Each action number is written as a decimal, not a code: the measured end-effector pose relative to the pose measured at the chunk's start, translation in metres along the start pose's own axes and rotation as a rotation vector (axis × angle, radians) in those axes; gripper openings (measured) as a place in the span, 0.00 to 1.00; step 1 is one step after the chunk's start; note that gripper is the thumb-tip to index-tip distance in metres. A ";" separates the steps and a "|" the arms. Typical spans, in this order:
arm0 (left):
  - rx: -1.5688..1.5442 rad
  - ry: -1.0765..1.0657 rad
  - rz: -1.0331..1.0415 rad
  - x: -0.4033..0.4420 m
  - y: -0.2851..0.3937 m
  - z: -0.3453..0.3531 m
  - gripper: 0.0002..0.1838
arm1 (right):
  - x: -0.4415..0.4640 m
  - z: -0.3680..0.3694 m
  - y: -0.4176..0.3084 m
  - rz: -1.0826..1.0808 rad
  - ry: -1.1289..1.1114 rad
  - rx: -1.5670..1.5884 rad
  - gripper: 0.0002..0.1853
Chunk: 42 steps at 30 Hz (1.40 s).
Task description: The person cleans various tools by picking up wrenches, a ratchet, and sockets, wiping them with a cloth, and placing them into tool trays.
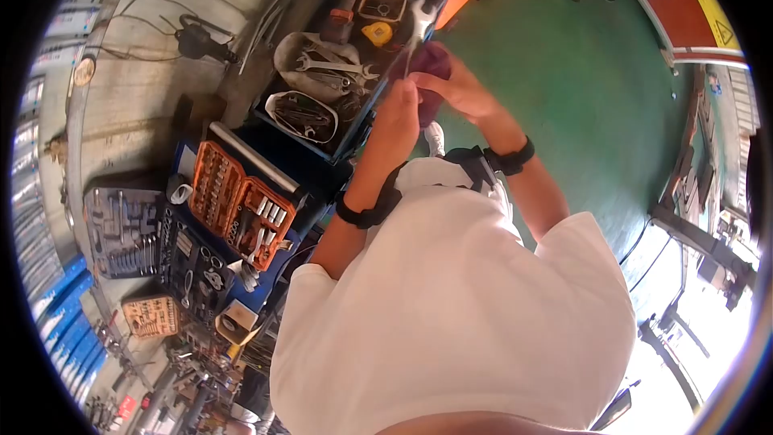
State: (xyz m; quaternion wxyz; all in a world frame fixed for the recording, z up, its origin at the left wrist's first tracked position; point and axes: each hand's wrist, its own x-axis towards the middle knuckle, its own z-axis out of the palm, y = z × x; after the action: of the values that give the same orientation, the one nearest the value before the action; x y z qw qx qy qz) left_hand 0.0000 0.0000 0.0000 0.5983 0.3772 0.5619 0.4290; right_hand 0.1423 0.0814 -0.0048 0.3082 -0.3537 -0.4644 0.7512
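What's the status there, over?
Left fingers gripping wrench; right fingers gripping purple cloth; wrench's open end uncovered; nothing visibly in the way.

Blue-edged tray is holding a yellow tape meas., an orange-grey pwr tool & a pale tub w/ spanners lying in it. Lower L, an open orange socket case is lying nr a grey tool case, w/ a beige case sitting below. Upper R, a red cabinet w/ yellow warning label is standing by the green flr.
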 end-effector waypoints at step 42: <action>-0.457 -0.326 -0.178 -0.016 0.021 -0.046 0.30 | 0.021 0.018 -0.064 -0.329 0.137 -0.015 0.23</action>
State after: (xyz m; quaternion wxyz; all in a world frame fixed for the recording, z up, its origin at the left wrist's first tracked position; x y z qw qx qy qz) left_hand -0.0480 -0.0094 0.0210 0.7853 0.2459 0.3784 0.4239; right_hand 0.1242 0.1134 0.0548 0.4551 -0.3256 -0.4994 0.6614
